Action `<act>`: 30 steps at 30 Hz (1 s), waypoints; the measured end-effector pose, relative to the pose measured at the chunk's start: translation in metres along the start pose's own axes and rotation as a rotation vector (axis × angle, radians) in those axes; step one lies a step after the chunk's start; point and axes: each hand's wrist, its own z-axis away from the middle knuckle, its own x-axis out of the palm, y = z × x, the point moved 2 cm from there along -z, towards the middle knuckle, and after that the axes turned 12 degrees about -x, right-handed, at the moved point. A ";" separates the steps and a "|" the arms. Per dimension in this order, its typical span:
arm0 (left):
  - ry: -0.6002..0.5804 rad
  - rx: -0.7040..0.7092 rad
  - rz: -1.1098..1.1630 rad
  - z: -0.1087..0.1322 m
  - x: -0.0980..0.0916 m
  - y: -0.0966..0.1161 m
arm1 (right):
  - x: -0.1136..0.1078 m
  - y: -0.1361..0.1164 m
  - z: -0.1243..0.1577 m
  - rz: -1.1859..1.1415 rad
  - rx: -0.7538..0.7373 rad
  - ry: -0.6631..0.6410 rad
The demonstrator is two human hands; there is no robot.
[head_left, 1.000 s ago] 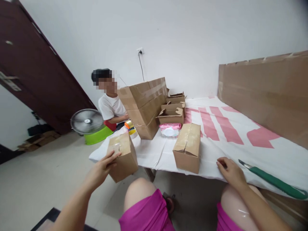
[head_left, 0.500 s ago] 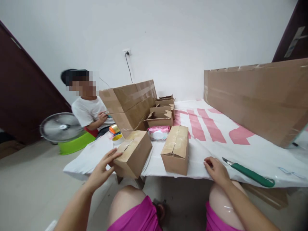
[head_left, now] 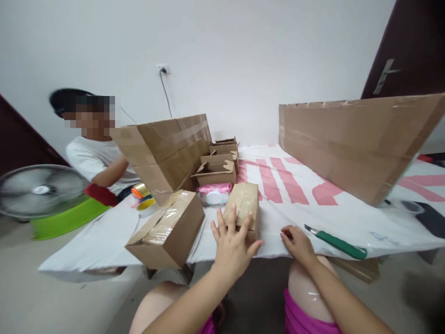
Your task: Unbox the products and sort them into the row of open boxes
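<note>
My left hand point(head_left: 233, 246) is open, fingers spread over the front of a small taped cardboard box point(head_left: 247, 197); whether the palm presses on it cannot be told. Part of that box's near side is hidden by the hand. A second taped box point(head_left: 174, 218) sits to its left at the table's front edge, turned at an angle. My right hand point(head_left: 297, 243) rests at the table edge with its fingers curled in and nothing visible in them. Just right of it lies a green-handled utility knife point(head_left: 339, 243), blade out, pointing toward the hand.
Several open small boxes point(head_left: 215, 171) line up behind a pink-and-white packet point(head_left: 214, 194). Large cardboard pieces stand left point(head_left: 167, 148) and right point(head_left: 347, 144). Tape rolls point(head_left: 146, 205) lie at left, by a seated person point(head_left: 93, 155) and a fan point(head_left: 40, 190). A dark phone-like object point(head_left: 429, 220) lies far right.
My left hand has left the left box and moved right, over the other box. My right hand stays by the knife. The view has turned right, and the person has leaned with an arm raised.
</note>
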 end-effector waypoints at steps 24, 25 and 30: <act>-0.410 0.117 0.551 -0.045 -0.017 -0.090 | -0.082 0.027 -0.011 0.193 0.054 -0.158; -0.424 0.104 0.587 -0.045 -0.016 -0.090 | -0.090 0.033 -0.008 0.302 0.063 -0.183; -0.423 0.067 0.700 -0.045 -0.009 -0.090 | -0.098 0.057 0.011 0.465 0.078 -0.295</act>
